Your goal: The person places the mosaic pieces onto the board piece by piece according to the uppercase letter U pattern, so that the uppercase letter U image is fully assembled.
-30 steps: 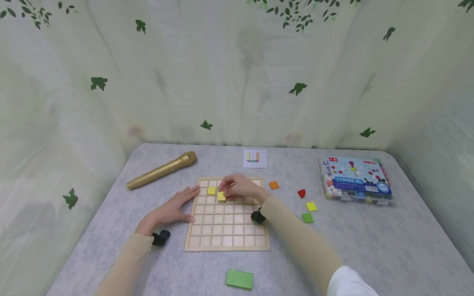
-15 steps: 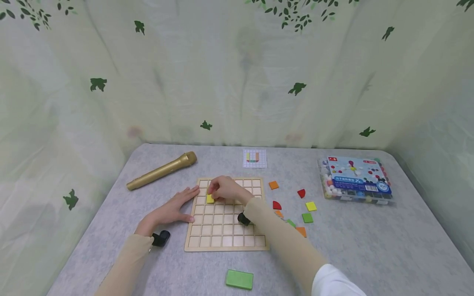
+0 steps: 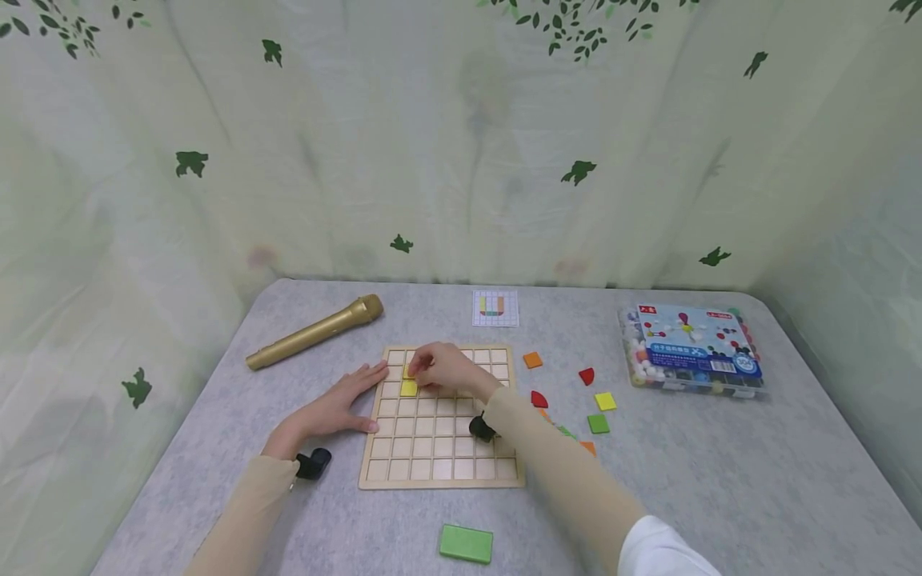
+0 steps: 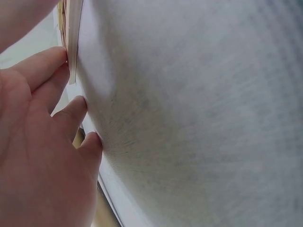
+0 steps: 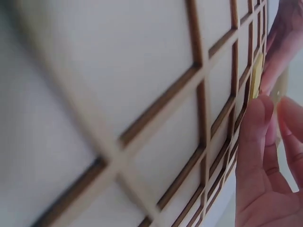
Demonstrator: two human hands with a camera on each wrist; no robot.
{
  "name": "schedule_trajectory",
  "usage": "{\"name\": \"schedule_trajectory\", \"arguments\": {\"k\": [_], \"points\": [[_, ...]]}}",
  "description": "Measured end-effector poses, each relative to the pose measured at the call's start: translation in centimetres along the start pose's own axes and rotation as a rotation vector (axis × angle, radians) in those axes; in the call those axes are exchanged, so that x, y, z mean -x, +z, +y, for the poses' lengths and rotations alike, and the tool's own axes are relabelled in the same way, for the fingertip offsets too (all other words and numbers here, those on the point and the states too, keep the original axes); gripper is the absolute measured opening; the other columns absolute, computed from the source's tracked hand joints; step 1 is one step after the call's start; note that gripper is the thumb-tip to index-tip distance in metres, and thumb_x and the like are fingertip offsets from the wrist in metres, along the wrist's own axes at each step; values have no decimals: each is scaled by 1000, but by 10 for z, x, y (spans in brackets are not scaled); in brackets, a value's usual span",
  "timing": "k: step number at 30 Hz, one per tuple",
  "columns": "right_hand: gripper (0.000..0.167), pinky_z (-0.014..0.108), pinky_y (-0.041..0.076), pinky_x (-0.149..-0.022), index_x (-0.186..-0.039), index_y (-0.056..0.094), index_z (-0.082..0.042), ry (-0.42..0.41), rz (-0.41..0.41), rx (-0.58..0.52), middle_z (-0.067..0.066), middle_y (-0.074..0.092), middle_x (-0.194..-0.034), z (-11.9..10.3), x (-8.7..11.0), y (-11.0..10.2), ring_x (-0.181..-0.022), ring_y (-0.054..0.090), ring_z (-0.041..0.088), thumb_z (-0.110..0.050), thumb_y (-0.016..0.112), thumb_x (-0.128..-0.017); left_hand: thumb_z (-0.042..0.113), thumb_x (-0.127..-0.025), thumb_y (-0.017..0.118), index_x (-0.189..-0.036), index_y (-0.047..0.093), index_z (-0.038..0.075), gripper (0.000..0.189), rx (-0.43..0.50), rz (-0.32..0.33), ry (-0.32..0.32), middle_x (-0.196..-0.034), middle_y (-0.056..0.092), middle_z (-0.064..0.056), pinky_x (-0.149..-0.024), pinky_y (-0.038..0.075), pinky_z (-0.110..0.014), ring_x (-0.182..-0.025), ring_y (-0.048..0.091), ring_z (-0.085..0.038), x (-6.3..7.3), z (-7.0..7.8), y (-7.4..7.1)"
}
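My left hand (image 3: 337, 406) rests flat at the left edge of the wooden grid board (image 3: 446, 484), its fingertips touching the frame. In the left wrist view its fingers are spread against the board's side. Over the upper left cells, my right hand (image 3: 450, 370) has its fingertips at two yellow square tiles. The lower yellow tile (image 3: 409, 388) sits in a cell; the upper yellow tile (image 3: 406, 371) is partly hidden by the fingers. In the right wrist view a fingertip meets the edge of a yellow tile (image 5: 257, 75), and a gap separates the thumb and finger.
Right of the board lie orange tiles (image 3: 532, 360), red quarter-round pieces (image 3: 587, 376), a yellow tile (image 3: 605, 402) and green tiles (image 3: 598, 424). A pattern card (image 3: 495, 309), gold microphone (image 3: 314, 332), green block (image 3: 467, 544) and plastic bead box (image 3: 695, 352) surround it.
My right hand moved left, and the second yellow tile went left with it into the cell below the first. The hand then shifted slightly, uncovering more of both tiles. My left hand stayed still.
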State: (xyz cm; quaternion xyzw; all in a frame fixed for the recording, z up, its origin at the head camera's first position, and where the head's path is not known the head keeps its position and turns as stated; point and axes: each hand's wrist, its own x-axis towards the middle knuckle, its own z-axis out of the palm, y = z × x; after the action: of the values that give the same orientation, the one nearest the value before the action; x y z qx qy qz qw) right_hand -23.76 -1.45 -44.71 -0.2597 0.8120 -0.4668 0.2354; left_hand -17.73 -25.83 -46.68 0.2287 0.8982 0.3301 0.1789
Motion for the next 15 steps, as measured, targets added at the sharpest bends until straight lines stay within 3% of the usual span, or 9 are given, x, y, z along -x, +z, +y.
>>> {"name": "schedule_trajectory", "arguments": {"k": [3, 10, 15], "points": [[10, 26, 52, -64, -96, 68, 1, -26, -14, -27, 3, 63, -82, 5, 7, -11, -72, 59, 17, -1, 63, -88, 36, -80, 76, -152, 22, 2, 96, -3, -1, -7, -158, 12, -16, -112, -2, -58, -142, -1, -42, 0, 0, 1], [19, 37, 55, -76, -106, 63, 8, -6, -46, -217, 11, 63, -90, 25, 31, -43, -82, 61, 30, -1, 61, -90, 36, -79, 76, -152, 21, 2, 97, 2, 2, -10, -158, 11, -16, -112, -2, -57, -142, -1, -41, 0, 1, 1], [21, 38, 54, -81, -108, 62, 9, 1, -33, -241, 17, 64, -97, 41, 55, -68, -87, 62, 33, -3, 61, -90, 37, -79, 77, -152, 21, 2, 98, 4, 3, -5, -158, 11, -17, -112, -2, -57, -142, -1, -41, 0, 1, 1]]}}
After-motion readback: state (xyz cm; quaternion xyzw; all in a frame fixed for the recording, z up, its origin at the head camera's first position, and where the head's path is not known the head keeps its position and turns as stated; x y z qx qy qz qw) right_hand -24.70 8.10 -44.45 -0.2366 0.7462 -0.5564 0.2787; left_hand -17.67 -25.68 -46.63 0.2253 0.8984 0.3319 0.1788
